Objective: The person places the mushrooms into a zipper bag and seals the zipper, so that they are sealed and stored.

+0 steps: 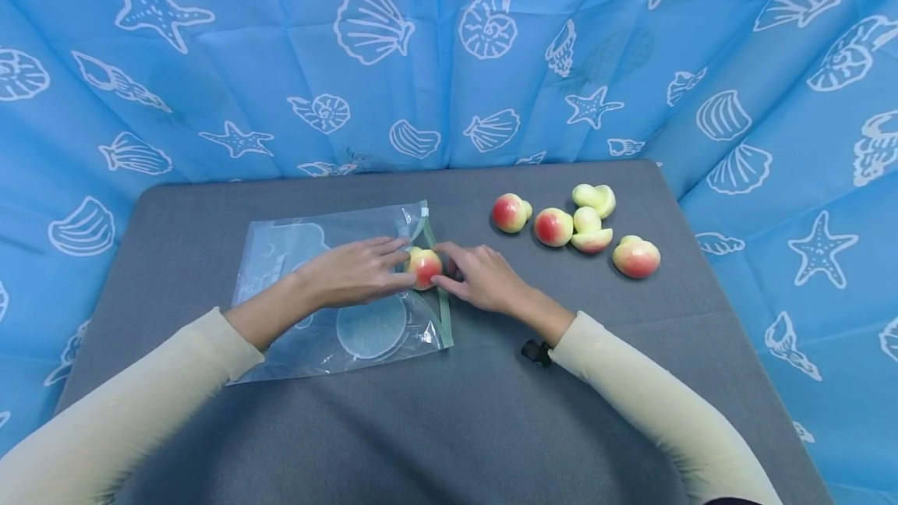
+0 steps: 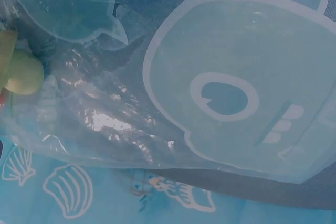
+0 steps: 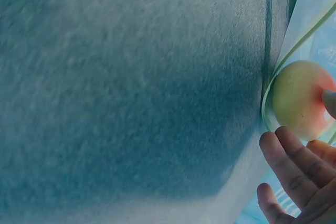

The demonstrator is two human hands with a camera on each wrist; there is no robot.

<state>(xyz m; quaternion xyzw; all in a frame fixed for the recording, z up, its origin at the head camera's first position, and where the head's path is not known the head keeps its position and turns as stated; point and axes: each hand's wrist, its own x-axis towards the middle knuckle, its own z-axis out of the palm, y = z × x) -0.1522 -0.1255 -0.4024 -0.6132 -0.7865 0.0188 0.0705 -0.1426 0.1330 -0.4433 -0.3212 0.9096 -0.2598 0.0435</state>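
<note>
A clear zip bag (image 1: 277, 349) with pale green printed shapes lies flat, its green-edged mouth facing right. At that mouth sits a red-and-yellow toy fruit (image 1: 425, 268) with a small yellow knob. My right hand (image 1: 484, 277) pinches the fruit between thumb and fingers from the right; the right wrist view has the thumb (image 3: 329, 100) on its red side. Reaching over the bag, my left hand (image 1: 361, 271) grips the bag's upper layer by the mouth, fingertips beside the fruit. The left wrist view shows the printed film (image 2: 210, 40) and the yellow knob (image 2: 25, 72).
Several similar toy fruits (image 1: 637, 257) lie on the grey table (image 1: 435, 427) at the back right. A small black object (image 1: 536, 352) is by my right sleeve. Blue cloth (image 1: 435, 61) with white seashells hangs behind the table and down both sides.
</note>
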